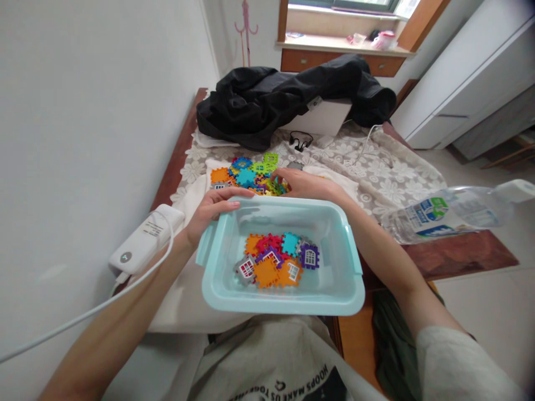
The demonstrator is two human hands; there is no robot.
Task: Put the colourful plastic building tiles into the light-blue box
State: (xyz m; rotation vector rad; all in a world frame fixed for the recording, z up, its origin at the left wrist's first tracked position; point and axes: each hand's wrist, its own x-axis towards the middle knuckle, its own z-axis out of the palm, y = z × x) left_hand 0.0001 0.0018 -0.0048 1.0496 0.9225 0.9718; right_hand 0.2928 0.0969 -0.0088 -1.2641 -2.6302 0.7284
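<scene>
A light blue plastic bin [284,303] is tilted toward me at the table's near edge. Inside it lie several orange, red, purple, grey and turquoise interlocking building tiles [267,272], some with window shapes. My left hand [217,210] grips the bin's far left corner, fingers over the rim. Just beyond the far rim is a pile of the same tiles [244,177] in blue, green, orange and yellow. My right hand [303,184] reaches over there, fingers curled around green and yellow tiles at the pile's right side; the bin's rim partly hides its underside.
Left of the bin is a white power bank [146,236] with a cable [96,312] running past my left arm. A clear plastic bottle [447,214] lies on the right. Farther back are black earphones [301,140], a white box [321,118] and a black jacket [288,94].
</scene>
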